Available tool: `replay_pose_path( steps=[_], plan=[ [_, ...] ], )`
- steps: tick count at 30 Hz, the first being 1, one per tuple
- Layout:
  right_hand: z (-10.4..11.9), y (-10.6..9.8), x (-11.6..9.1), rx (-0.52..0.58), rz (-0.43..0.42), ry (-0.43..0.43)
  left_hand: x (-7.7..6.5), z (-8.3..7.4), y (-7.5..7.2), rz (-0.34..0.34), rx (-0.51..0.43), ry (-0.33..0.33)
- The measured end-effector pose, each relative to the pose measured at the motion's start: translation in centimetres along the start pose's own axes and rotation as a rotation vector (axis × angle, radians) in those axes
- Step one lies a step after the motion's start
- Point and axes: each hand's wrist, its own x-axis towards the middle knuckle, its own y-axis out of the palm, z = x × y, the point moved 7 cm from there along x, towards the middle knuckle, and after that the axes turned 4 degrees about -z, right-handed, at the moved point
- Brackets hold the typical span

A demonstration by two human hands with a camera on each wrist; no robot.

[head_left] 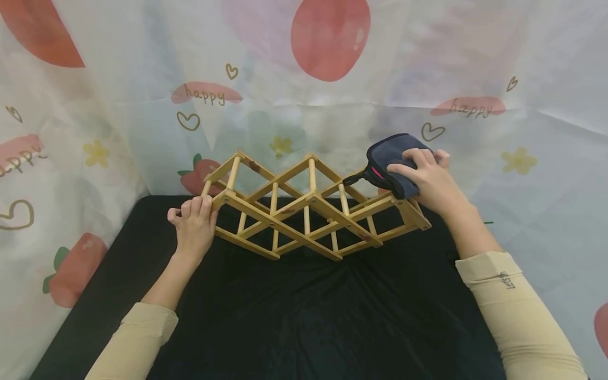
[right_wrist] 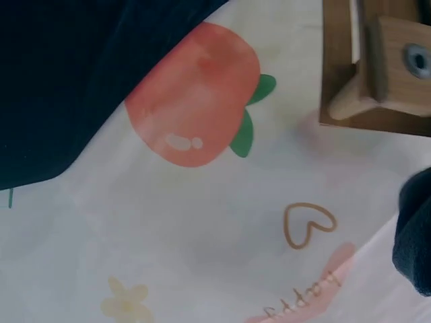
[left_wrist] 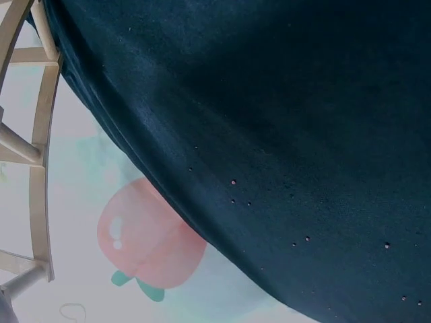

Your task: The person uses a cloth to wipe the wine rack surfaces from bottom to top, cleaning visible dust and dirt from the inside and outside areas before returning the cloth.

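A folding wooden lattice rack (head_left: 313, 198), like a wine rack, spans the space between both hands above the black cloth. Its left end is gripped by my left hand (head_left: 193, 216), with the fingers over the upper bar. On the right, my right hand (head_left: 429, 179) holds a dark blue fabric pad (head_left: 396, 153) with black trim, a hanging loop and a bit of red showing at its edge. The pad lies against the rack's right top end and hides part of it. In the right wrist view, a wooden corner (right_wrist: 397, 74) with a metal rivet shows near the blue fabric (right_wrist: 414, 232).
A black cloth (head_left: 304, 316) covers the table below the rack. Behind and to both sides hangs a white curtain (head_left: 266, 111) printed with fruit, hearts and flowers. Small specks dot the dark cloth (left_wrist: 303, 134) in the left wrist view.
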Motion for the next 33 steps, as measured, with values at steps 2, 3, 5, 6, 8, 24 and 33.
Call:
replay_pose_path(
  steps=[2,3,5,6,8,24,33],
  plan=[
    [-0.5,0.4,0.3,-0.01,-0.008,0.016,0.0,0.0,0.0,0.0,-0.008,0.003],
    [-0.8,0.7,0.4,-0.015,-0.013,0.024,0.0,0.1,0.0,0.002,-0.012,0.004],
    [-1.4,1.0,0.8,-0.02,-0.031,0.039,0.2,0.1,-0.1,0.005,-0.01,0.007],
    [-1.6,1.1,0.9,-0.019,-0.04,0.043,0.2,0.1,0.0,0.008,-0.008,0.007],
    [-1.9,1.4,1.2,-0.009,-0.053,0.05,0.3,0.1,-0.1,0.013,-0.001,0.004],
    [0.4,-0.4,-1.2,0.057,-0.074,-0.029,-0.1,-0.1,0.1,0.028,0.002,-0.006],
    [-1.0,0.8,-0.2,0.017,-0.1,0.021,-0.1,0.1,0.1,0.039,-0.01,-0.005]
  ],
)
